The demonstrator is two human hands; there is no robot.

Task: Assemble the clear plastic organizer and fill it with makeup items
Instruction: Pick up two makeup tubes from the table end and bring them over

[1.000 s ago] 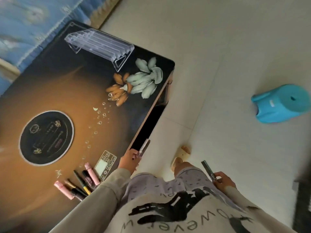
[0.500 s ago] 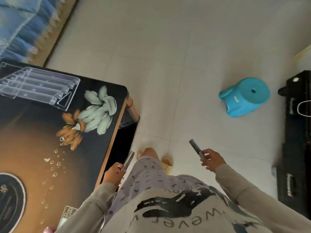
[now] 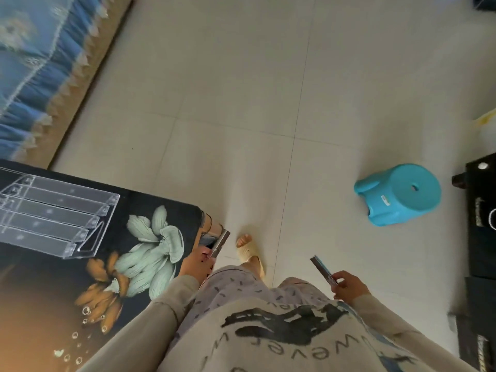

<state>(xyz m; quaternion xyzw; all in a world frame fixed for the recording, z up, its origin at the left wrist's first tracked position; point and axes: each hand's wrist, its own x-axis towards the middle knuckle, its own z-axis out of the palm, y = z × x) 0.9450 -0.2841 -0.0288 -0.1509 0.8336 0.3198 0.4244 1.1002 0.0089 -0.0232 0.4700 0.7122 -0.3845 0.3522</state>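
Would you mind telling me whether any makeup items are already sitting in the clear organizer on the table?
No, the clear organizer shows only empty tiers, while each hand holds one slim item.

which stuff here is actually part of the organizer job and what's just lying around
Part of the job:
- clear plastic organizer on the dark table
- slim makeup stick in the left hand
- slim makeup stick in the right hand

Just lying about:
- blue plastic stool on the floor
- blue patterned fabric at upper left
- black furniture at the right edge

organizer (image 3: 51,216) on table (image 3: 40,304) — left, stool (image 3: 398,194) right
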